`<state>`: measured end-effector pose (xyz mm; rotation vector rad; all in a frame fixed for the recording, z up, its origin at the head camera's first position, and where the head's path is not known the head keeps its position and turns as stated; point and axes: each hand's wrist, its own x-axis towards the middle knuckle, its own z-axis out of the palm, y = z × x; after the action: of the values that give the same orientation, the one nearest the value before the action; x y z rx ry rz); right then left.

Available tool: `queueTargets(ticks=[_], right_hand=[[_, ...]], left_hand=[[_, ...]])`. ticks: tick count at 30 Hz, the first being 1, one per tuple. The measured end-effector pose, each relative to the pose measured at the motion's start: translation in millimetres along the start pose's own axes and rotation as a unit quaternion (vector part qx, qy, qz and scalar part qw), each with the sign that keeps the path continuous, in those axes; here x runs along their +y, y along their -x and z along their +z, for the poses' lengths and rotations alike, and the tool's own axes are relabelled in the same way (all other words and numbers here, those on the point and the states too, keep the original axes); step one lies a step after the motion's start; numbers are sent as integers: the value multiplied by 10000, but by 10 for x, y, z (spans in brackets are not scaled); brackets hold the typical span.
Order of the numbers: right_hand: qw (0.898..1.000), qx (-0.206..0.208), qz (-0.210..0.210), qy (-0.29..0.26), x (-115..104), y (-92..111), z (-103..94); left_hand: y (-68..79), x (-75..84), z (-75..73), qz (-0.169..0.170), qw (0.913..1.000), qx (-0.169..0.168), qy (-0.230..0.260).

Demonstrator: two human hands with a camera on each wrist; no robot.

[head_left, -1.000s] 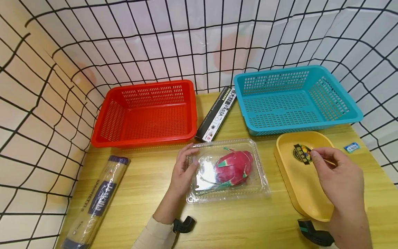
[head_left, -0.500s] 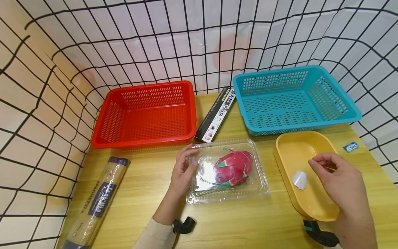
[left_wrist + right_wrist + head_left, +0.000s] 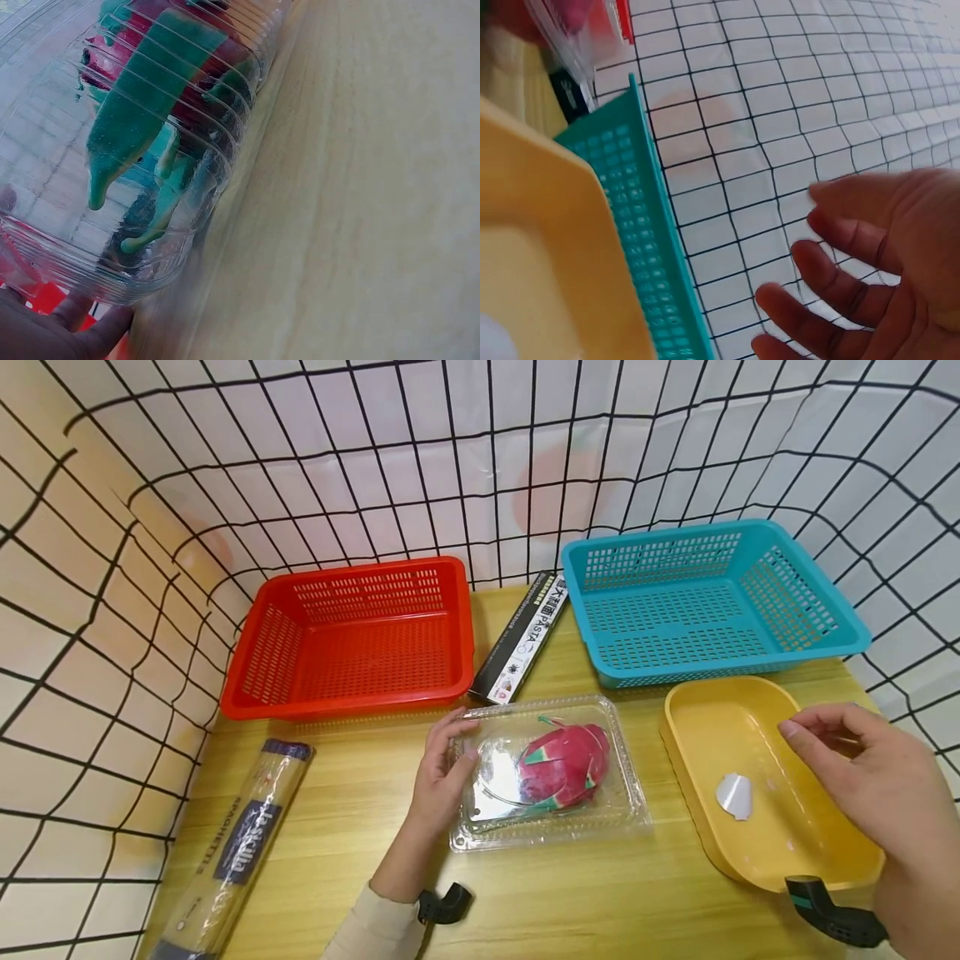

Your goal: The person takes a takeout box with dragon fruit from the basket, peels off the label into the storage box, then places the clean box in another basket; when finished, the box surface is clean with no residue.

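My left hand (image 3: 442,768) holds the left end of a clear plastic clamshell box (image 3: 555,827), thumb over the lid. Inside the box lies a pink dragon fruit (image 3: 566,764) with green scales; in the left wrist view its green scales (image 3: 154,97) show through the ribbed wall. My right hand (image 3: 885,777) hovers over the right rim of a yellow tray (image 3: 686,793), fingers loosely curled. In the right wrist view nothing sits between the fingers (image 3: 817,262). A label (image 3: 735,796) lies white side up in the tray.
A red basket (image 3: 352,702) stands back left, a turquoise basket (image 3: 720,664) back right. Between them lies a black and white pasta box (image 3: 521,639). A spaghetti packet (image 3: 243,843) lies at the left. Black wire mesh (image 3: 495,460) rises behind and at both sides.
My right hand has let go of the label, which now lies turned over in the tray. That hand has moved right, covering most of a small blue packet. My left hand stays on the box.
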<state>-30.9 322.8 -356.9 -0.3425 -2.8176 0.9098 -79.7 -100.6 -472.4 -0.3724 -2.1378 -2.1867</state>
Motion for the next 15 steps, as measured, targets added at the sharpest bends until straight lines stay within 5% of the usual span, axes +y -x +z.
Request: queueTargets(ticks=[9,15], right_hand=[[9983,18,-572,133,107,-362,-148],[9951,-474,-867,45,215,-705,-139]], left_hand=[[9,3,-3,-35,10000,-23,7],[13,-7,-4,-80,10000,-23,18]])
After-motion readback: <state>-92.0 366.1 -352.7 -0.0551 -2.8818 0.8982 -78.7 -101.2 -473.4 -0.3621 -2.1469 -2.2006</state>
